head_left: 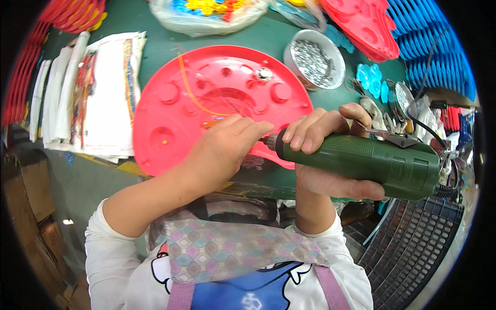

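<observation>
My right hand (323, 142) grips a dark green electric screwdriver (372, 163) lying nearly level, its tip pointing left. My left hand (225, 147) rests on the near edge of a round red plastic plate (170, 119), with its fingertips pinched at the screwdriver's tip. The plate has round sockets, a small metal part (264, 74) near its far side and a thin orange strip (194, 93) across it. Whether my left fingers hold a screw is hidden.
A metal bowl of small silver parts (315, 59) stands behind the plate. Stacked white printed sheets (98, 93) lie at the left, red (367, 23) and blue plastic plates (439, 36) at the far right, a dark crate (413, 248) at the lower right.
</observation>
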Demonstrator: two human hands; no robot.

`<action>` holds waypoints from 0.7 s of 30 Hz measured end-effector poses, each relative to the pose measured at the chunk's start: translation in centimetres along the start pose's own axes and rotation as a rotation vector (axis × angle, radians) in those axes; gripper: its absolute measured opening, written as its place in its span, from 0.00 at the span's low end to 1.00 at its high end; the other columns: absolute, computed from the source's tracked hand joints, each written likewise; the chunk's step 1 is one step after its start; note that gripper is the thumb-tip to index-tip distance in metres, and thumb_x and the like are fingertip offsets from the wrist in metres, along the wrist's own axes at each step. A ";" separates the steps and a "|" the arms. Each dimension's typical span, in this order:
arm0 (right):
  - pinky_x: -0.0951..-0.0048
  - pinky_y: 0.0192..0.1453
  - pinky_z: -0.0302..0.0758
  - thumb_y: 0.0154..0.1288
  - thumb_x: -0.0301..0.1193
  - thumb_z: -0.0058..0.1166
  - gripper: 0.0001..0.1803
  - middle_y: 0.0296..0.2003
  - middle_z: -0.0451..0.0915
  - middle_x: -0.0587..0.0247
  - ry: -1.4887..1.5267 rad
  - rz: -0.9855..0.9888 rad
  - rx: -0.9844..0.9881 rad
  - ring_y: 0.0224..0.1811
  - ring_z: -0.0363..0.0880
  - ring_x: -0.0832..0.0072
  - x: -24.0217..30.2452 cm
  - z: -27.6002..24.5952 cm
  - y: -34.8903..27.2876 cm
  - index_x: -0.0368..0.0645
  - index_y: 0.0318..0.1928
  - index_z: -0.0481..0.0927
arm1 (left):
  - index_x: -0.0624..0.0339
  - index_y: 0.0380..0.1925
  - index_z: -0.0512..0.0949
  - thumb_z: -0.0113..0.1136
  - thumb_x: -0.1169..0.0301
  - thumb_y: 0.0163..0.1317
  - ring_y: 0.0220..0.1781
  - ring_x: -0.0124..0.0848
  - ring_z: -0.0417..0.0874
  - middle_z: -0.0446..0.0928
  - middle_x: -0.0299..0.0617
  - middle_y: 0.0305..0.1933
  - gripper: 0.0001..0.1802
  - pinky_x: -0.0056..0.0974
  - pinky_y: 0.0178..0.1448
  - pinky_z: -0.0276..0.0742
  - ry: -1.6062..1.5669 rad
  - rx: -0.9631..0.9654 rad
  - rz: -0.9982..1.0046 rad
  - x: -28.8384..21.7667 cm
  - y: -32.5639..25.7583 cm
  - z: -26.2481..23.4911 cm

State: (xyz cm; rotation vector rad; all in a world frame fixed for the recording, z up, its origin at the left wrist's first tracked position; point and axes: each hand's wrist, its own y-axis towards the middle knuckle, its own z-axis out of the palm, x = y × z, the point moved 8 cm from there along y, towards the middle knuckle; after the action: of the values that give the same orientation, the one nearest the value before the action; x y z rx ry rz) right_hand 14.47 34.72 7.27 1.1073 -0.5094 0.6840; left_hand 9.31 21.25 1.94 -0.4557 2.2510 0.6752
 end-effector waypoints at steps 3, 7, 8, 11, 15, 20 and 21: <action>0.59 0.37 0.84 0.52 0.85 0.43 0.67 0.29 0.78 0.58 0.017 0.024 0.034 0.30 0.79 0.66 -1.8 2.9 0.6 0.34 0.68 0.63 | 0.61 0.54 0.78 0.60 0.83 0.56 0.44 0.46 0.82 0.81 0.48 0.42 0.23 0.47 0.49 0.80 0.012 -0.047 -0.023 0.8 -2.0 -2.5; 0.59 0.38 0.84 0.52 0.86 0.43 0.68 0.29 0.78 0.58 0.046 0.037 0.104 0.29 0.79 0.66 -4.0 6.5 1.1 0.33 0.68 0.62 | 0.61 0.54 0.77 0.60 0.83 0.56 0.46 0.47 0.82 0.82 0.48 0.44 0.23 0.47 0.49 0.80 0.027 -0.072 -0.110 2.1 -5.0 -5.3; 0.59 0.38 0.84 0.52 0.86 0.43 0.68 0.29 0.77 0.58 0.058 0.050 0.109 0.29 0.79 0.66 -4.6 7.3 1.1 0.33 0.68 0.62 | 0.61 0.54 0.77 0.60 0.83 0.56 0.45 0.47 0.82 0.82 0.48 0.44 0.23 0.47 0.49 0.80 0.047 -0.073 -0.125 2.2 -5.5 -6.0; 0.58 0.38 0.84 0.52 0.85 0.44 0.68 0.28 0.77 0.58 0.079 0.081 0.110 0.29 0.80 0.66 -6.0 9.2 1.3 0.32 0.68 0.62 | 0.61 0.54 0.76 0.59 0.83 0.56 0.45 0.48 0.82 0.82 0.49 0.45 0.23 0.47 0.49 0.80 0.087 -0.073 -0.172 2.7 -7.0 -7.8; 0.58 0.38 0.84 0.51 0.85 0.44 0.68 0.28 0.77 0.57 0.081 0.100 0.119 0.29 0.80 0.65 -7.1 11.2 1.2 0.32 0.67 0.62 | 0.62 0.54 0.76 0.59 0.82 0.57 0.44 0.48 0.81 0.81 0.49 0.44 0.23 0.48 0.47 0.80 0.106 -0.108 -0.205 3.5 -8.6 -9.4; 0.58 0.39 0.85 0.51 0.85 0.44 0.67 0.29 0.79 0.54 0.003 0.087 0.111 0.29 0.81 0.64 -8.7 12.6 0.0 0.32 0.66 0.62 | 0.63 0.58 0.74 0.59 0.79 0.58 0.43 0.47 0.80 0.78 0.46 0.42 0.24 0.46 0.46 0.79 0.397 -0.253 -0.022 2.7 -10.5 -10.3; 0.59 0.39 0.85 0.51 0.85 0.45 0.67 0.29 0.79 0.54 0.005 0.080 0.107 0.30 0.81 0.63 -9.2 12.7 -0.4 0.32 0.66 0.62 | 0.63 0.59 0.74 0.60 0.79 0.58 0.43 0.47 0.80 0.78 0.46 0.43 0.25 0.45 0.46 0.79 0.441 -0.316 0.034 2.5 -11.1 -10.7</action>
State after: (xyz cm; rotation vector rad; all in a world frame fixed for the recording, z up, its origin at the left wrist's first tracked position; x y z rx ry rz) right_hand 7.94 20.58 5.47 1.1899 -0.5201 0.7909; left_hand 7.37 5.78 2.86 -0.7853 2.5718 1.0376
